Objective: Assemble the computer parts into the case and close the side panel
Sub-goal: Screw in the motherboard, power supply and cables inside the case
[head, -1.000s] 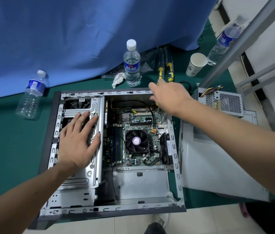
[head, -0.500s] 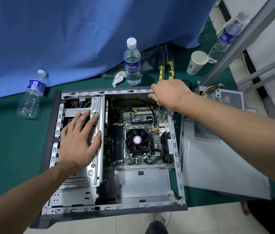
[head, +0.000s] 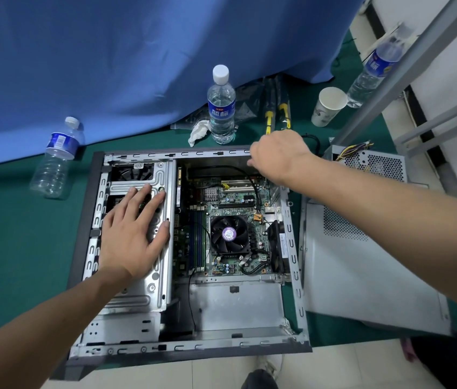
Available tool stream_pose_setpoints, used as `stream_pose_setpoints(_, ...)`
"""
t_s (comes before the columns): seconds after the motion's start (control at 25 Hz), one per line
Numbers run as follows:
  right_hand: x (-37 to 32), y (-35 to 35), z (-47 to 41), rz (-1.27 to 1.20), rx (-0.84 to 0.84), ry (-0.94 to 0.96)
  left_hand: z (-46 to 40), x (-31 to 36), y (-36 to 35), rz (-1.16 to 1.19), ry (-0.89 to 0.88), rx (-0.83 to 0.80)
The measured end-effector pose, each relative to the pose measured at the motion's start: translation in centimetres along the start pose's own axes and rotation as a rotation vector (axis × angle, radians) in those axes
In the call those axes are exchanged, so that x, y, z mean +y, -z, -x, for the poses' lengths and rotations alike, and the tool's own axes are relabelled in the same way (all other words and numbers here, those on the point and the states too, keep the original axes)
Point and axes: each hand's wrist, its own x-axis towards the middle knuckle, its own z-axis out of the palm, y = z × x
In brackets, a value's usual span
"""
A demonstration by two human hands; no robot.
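Working inside the open computer case, you are still at the fitting stage, by my judgement: the side panel lies off, just right of the case, and the power supply sits outside beyond the case's far right corner, its wire bundle loose.

Your left hand lies flat on the drive cage in the left half of the case, fingers straight and spread, pressing rather than gripping. Your right hand reaches over the case's far right corner above the motherboard; its fingers curl downward out of sight, so I cannot tell whether they hold anything.

Next, I judge, you need to finish whatever sits at that far corner, then lift the power supply into the bare bay at the near side of the case without snagging the black cables across the board. The panel goes on last.

Counted:
- one case, one side panel, one power supply, one motherboard;
- one CPU cooler fan mid-board;
- three water bottles: one left of the case, one behind it, one far right behind;
- one paper cup;
- two yellow-and-black tools behind the case, kind unclear;
- one crumpled tissue.
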Motion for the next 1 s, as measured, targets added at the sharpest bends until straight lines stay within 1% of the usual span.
stream_pose_setpoints(0.04,0.1,0.2,-0.1,-0.024,-0.035,-0.017,0.0,0.0,0.0,-0.004,0.001,-0.001)
stream_pose_setpoints(0.12,0.4,0.5,-0.4,-0.156,-0.135,-0.044,0.0,0.0,0.1,-0.002,0.003,0.003)
stream_pose_setpoints(0.2,0.8,0.7,-0.6,-0.278,-0.238,-0.013,0.0,0.0,0.1,0.0,0.003,0.003)
stream_pose_setpoints(0.24,0.9,0.8,-0.6,-0.292,-0.232,0.024,0.0,0.1,0.1,-0.003,0.003,0.0)
stream_pose_setpoints(0.36,0.2,0.6,-0.4,-0.203,-0.063,0.1,0.0,0.0,0.0,-0.01,0.005,0.001)
stream_pose_setpoints(0.48,-1.0,-0.1,0.0,-0.172,0.045,0.096,0.1,-0.1,-0.1,0.004,-0.001,0.002)
stream_pose_setpoints(0.56,-1.2,-0.5,0.0,-0.157,0.093,0.054,0.0,-0.2,-0.1,0.001,-0.004,0.005)
stream_pose_setpoints(0.68,-0.8,-0.9,0.0,-0.14,0.1,-0.023,0.0,-0.2,-0.2,-0.004,0.001,0.013)
stream_pose_setpoints(0.72,-0.5,-0.9,-0.1,-0.163,0.073,-0.04,0.0,-0.2,-0.2,-0.002,0.0,0.013)
stream_pose_setpoints(0.8,-0.1,-0.6,-0.3,-0.295,-0.032,-0.05,0.0,-0.2,-0.2,-0.003,-0.005,0.015)
stream_pose_setpoints(0.88,-0.2,-0.5,-0.5,-0.365,-0.086,0.002,0.0,-0.3,-0.3,-0.007,-0.007,0.021)
stream_pose_setpoints(1.0,-0.6,-1.2,-0.5,-0.321,0.034,0.013,-0.1,-0.3,-0.5,-0.009,-0.007,0.028)
